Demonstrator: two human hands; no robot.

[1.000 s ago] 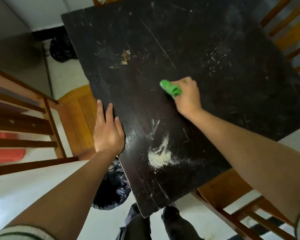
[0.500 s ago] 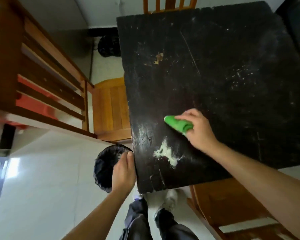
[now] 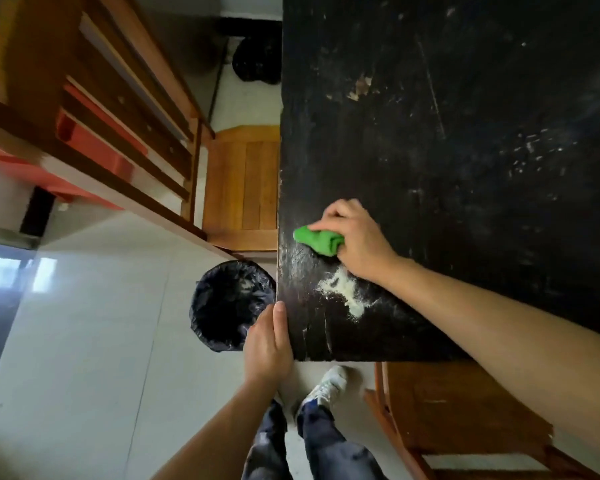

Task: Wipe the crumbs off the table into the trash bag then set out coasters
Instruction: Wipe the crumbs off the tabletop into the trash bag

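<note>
The crumb pile (image 3: 343, 292) lies on the dark worktop (image 3: 465, 133) near its front left corner, a pale heap with a thin tail trailing to its right.

The right hand (image 3: 357, 240) is just behind the pile, on the far side from the person. Its fingers are curled round a bunched green cloth (image 3: 317, 239), which sticks out to the left and rests on the worktop.

The trash bag (image 3: 229, 306) stands open on the floor to the left of the pile, below the worktop's left edge, with its mouth close against that edge.

The left hand (image 3: 269, 344) lies to the left of the pile and nearer the person. Its fingers are straight along the edge and over the bag's rim, and it appears to grip nothing.

So the sweep probably has to run leftward, from the pile across the short strip of worktop and over the edge. The right hand is the nearer one and sits behind the pile, not to its right, so it would likely need to come round first.

Fine specks (image 3: 530, 150) are scattered far behind and to the right of the pile. No coasters are in view.
</note>
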